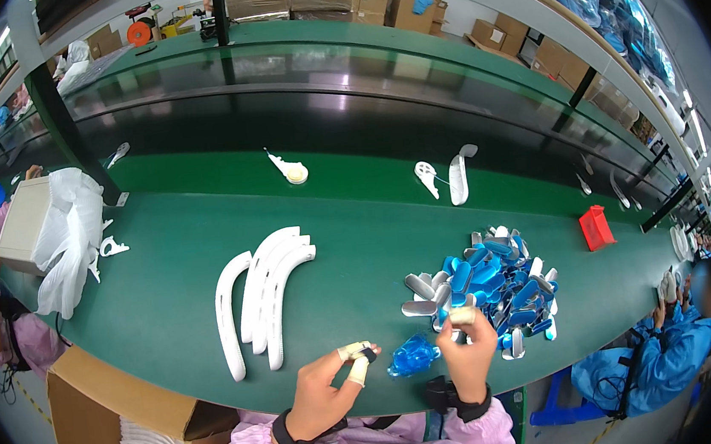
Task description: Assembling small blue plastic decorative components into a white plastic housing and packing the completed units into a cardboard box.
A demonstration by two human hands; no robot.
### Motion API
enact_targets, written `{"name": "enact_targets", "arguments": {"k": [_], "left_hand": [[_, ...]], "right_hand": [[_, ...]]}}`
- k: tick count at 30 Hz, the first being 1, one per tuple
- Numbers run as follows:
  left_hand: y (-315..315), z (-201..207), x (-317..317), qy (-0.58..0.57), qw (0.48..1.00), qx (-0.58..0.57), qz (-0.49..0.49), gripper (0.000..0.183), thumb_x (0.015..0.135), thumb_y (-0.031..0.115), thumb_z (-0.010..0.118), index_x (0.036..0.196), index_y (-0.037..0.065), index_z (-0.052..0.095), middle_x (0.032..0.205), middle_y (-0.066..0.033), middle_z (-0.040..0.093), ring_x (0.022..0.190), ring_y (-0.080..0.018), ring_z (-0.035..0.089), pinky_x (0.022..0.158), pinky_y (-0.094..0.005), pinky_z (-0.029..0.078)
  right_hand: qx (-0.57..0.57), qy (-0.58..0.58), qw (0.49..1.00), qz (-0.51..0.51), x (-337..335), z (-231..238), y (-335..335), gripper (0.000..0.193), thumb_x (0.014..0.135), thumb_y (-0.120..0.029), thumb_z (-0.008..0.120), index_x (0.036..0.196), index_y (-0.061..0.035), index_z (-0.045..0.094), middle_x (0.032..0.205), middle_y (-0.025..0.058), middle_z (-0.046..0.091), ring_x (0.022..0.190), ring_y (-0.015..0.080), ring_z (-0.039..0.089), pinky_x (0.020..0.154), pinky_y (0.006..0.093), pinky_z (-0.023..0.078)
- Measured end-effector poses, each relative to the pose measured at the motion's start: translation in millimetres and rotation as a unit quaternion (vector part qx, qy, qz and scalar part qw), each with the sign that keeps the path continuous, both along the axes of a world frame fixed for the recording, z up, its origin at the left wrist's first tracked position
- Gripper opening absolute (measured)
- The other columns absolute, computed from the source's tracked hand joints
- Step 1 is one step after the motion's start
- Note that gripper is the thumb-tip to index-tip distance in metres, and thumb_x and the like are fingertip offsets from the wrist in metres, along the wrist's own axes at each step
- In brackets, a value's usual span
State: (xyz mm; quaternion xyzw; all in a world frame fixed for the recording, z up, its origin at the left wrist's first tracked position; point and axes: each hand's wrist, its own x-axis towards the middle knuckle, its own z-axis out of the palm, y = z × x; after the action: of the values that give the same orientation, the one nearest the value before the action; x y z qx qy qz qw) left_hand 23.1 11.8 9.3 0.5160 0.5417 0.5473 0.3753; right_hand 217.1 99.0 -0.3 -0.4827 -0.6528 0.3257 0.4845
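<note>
The left hand [325, 393] pinches a small dark piece [369, 354] above the green table [357, 286], its exposed end facing the right hand [468, 355], whose fingers curl together; I cannot tell whether they grip anything. Beyond, glossy blue-and-silver oblong pieces [485, 278] lie heaped, long axes at mixed angles. Crumpled translucent blue film [413, 356] sits between.

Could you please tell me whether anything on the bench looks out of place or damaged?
Nothing looks plainly damaged. The untidiest spot is the loose heap of blue and silver pieces beyond the right hand: they overlap at all angles, whereas the white curved parts lie side by side. That may well be normal.
</note>
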Motion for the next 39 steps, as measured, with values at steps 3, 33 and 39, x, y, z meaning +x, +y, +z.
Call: {"name": "enact_targets", "arguments": {"k": [3, 33, 39], "left_hand": [[2.3, 4.9, -3.0, 0.024, 0.999, -0.028, -0.003, 0.028, 0.082, -0.002, 0.063, 0.110, 0.000, 0.064, 0.098, -0.0110, 0.070, 0.086, -0.0175, 0.068, 0.077, -0.0281, 0.053], [8.1, 8.4, -40.1, 0.326, 0.914, 0.229, -0.074, 0.005, 0.069, 0.011, 0.071, 0.071, 0.007, 0.069, 0.087, -0.0016, 0.069, 0.080, -0.0180, 0.063, 0.065, -0.0345, 0.036], [-6.8, 9.2, -39.8, 0.439, 0.832, 0.324, 0.106, 0.008, 0.068, 0.007, 0.071, 0.074, 0.007, 0.065, 0.087, 0.0021, 0.069, 0.081, -0.0154, 0.063, 0.065, -0.0359, 0.034]], "right_hand": [[0.123, -0.289, 0.939, 0.145, 13.3, 3.6, -9.1, 0.013, 0.067, -0.004, 0.073, 0.078, -0.0049, 0.066, 0.085, 0.0091, 0.065, 0.080, 0.0300, 0.060, 0.073, 0.0360, 0.049], [-0.388, 0.179, 0.843, 0.326, -24.4, 24.8, -1.1, 0.022, 0.087, -0.001, 0.063, 0.109, 0.0062, 0.063, 0.087, 0.0078, 0.065, 0.066, 0.0086, 0.056, 0.071, 0.0274, 0.055], [-0.356, 0.253, 0.854, 0.283, -32.7, 29.3, -7.0, 0.024, 0.088, 0.000, 0.060, 0.110, 0.0074, 0.061, 0.087, 0.0098, 0.065, 0.062, 0.0104, 0.057, 0.067, 0.0304, 0.057]]}}
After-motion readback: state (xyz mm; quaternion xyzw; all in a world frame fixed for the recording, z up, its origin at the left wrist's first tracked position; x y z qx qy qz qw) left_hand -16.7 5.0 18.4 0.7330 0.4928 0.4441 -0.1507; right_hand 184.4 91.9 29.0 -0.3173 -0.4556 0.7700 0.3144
